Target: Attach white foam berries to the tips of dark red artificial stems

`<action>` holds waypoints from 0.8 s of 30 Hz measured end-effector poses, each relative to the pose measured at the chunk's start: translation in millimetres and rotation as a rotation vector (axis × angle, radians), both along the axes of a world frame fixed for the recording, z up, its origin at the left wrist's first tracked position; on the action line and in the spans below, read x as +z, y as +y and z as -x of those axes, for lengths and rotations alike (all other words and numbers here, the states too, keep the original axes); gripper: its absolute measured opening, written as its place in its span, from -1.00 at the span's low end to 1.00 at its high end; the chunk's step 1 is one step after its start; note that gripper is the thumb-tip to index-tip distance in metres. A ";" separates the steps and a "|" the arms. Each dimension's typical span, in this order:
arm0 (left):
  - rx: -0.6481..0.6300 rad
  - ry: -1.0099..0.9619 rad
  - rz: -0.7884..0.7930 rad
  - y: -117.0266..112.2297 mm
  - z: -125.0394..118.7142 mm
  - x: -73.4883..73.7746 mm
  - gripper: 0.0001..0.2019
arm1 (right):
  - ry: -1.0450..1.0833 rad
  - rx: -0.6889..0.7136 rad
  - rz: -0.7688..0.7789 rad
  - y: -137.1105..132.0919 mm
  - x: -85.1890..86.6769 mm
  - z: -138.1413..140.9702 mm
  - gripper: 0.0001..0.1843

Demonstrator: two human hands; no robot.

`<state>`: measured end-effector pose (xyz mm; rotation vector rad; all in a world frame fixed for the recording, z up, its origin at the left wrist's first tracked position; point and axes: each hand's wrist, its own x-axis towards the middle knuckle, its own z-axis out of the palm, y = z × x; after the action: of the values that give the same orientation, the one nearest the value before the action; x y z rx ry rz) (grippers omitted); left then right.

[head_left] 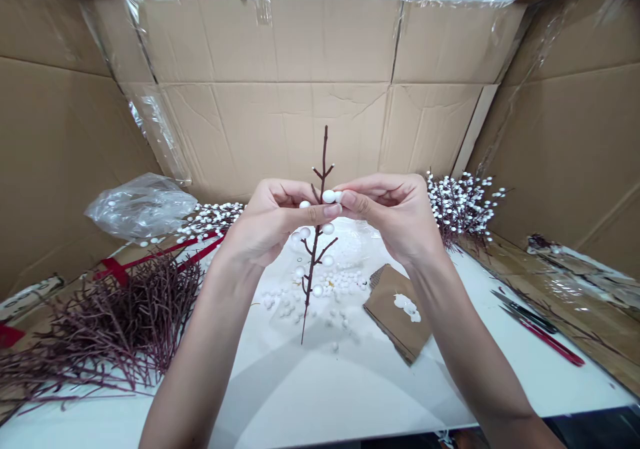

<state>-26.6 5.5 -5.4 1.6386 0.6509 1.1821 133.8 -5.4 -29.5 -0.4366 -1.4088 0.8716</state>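
Note:
A dark brown artificial twig [314,256] stands nearly upright in front of me, held at its middle by my left hand [280,219], thumb and fingers pinched round it. White balls sit on several of its side shoots near that grip. My right hand [387,209] is closed in a pinch on a small white ball [339,196], right beside another white ball [329,196] at the twig. The top shoots of the twig are bare. Loose white balls [345,280] lie on the table behind and below the twig.
A heap of bare brown twigs [125,316] lies left, by red strips [116,270] and a clear plastic bag [143,206]. White-berried bunches [463,202] stand back right. Brown cardboard [395,309] carries a white blob [407,307]. Pointed red-and-black tools [540,329] lie right. Cardboard walls [300,116] surround the table.

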 end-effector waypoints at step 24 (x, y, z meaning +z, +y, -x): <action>-0.013 -0.119 0.028 -1.4 -7.2 -3.5 -0.83 | -0.003 -0.099 -0.151 2.7 -1.1 4.5 -0.89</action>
<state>-19.3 4.2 -8.9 1.5342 0.5775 1.2457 129.3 -2.6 -30.6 -0.3892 -1.4320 0.6801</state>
